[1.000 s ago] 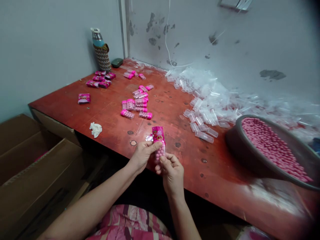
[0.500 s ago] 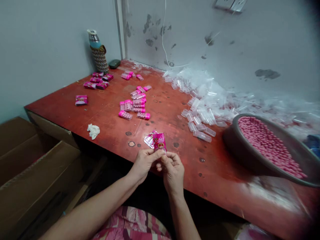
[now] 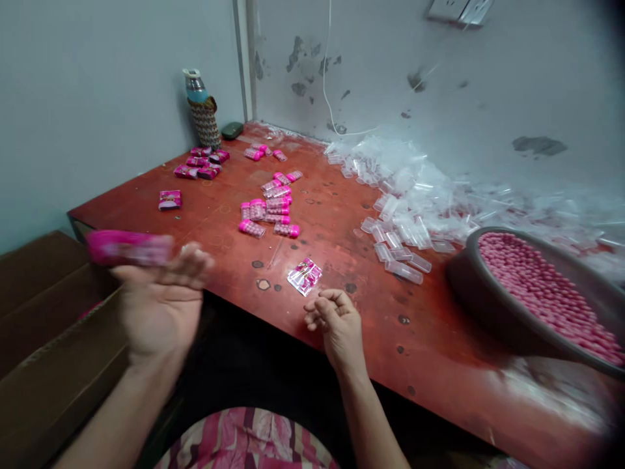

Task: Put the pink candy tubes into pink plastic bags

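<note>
My left hand (image 3: pixel 163 306) is raised at the left over the table's front edge, palm up and fingers spread. A motion-blurred pink tube (image 3: pixel 129 249), with a brighter pink end at its left, is just above its fingers; whether they touch is unclear. My right hand (image 3: pixel 339 326) hovers at the table's front edge, its fingers loosely curled in with the thumb near them and nothing visible between them. Close beyond its fingertips lies a small stack of pink and silver foil packets (image 3: pixel 305 276).
Pink-capped tubes of beads (image 3: pixel 271 212) lie mid-table, pink packs (image 3: pixel 200 163) at the back left near a bottle (image 3: pixel 202 114). Clear empty tubes (image 3: pixel 405 215) heap along the wall. A grey basin (image 3: pixel 469 293) of pink beads stands right. Cardboard boxes (image 3: pixel 53 365) sit lower left.
My hands have parted. The left swung left and opened, with the pink tube now above it; the right stayed near the packets. The pink packet both hands held is no longer between them.
</note>
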Motion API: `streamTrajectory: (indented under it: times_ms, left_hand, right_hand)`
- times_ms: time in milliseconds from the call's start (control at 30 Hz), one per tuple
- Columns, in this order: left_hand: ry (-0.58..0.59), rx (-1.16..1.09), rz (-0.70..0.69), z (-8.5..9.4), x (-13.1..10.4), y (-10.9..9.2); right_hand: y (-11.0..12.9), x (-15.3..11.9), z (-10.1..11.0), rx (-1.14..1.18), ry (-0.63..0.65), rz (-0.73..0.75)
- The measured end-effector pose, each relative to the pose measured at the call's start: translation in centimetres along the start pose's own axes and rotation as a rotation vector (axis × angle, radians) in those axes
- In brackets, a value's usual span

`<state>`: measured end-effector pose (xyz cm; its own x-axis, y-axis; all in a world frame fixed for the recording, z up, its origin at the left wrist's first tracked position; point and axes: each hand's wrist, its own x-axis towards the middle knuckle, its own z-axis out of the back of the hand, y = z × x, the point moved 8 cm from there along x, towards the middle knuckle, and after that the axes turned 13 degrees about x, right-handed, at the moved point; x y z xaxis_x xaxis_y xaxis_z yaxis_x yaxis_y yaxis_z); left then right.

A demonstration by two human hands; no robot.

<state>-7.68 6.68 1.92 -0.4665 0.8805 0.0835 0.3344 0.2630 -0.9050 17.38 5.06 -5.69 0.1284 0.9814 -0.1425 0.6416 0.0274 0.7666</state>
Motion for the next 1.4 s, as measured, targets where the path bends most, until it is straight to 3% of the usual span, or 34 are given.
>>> streamTrajectory:
  times_ms: [67,133,200,300,367,433,567,733,900,1000,1100,1267,1400]
  left_hand:
    - [-0.068,0.107,-0.145,2.0,1.5,-1.4]
    - [0.028,0.313,-0.15,1.4,2.2,0.3]
    - [0.226,0.66,-0.185,-1.3,1.8,3.6]
    - [0.586,1.147,-0.454,-7.1,-0.5,8.7]
    - [0.735,1.348,-0.618,-9.8,-1.9,11.3]
    - [0.798,1.469,-0.702,-11.1,-2.6,12.8]
    - [0.773,1.508,-0.721,-11.4,-2.5,13.4]
    - [0.737,1.401,-0.696,-11.3,-3.0,12.3]
    - [0.789,1.43,-0.732,-11.9,-2.6,11.5]
    - [0.718,1.523,-0.735,-11.8,1.9,10.7]
    - [0.647,1.624,-0.672,-11.1,8.9,10.5]
    - [0.632,1.766,-0.516,-10.4,20.7,11.7]
    - [0.527,1.799,-0.546,-12.2,29.0,12.8]
  right_hand:
    - [0.2,0.3,0.7,-0.031,-0.029,0.014]
    - [0.3,0.5,1.3,-0.056,-0.042,0.018]
    - [0.2,0.5,1.5,-0.089,-0.045,0.015]
    - [0.1,0.2,1.8,-0.159,-0.045,-0.003]
    - [0.2,-0.1,2.0,-0.197,-0.048,-0.02]
    - [0.5,-0.1,2.2,-0.223,-0.064,-0.031]
    - [1.3,0.8,2.5,-0.343,-0.075,-0.013]
    - [2.5,3.9,2.1,-0.554,-0.063,0.153]
    - [4.0,6.7,1.7,-0.742,-0.001,0.262]
    - [5.8,8.8,1.4,-0.892,0.008,0.323]
    - [6.9,12.8,-1.0,-1.019,0.14,0.407]
    - [4.9,23.0,-6.6,-1.323,0.379,0.502]
    - [2.3,32.1,-8.8,-1.412,0.408,0.489]
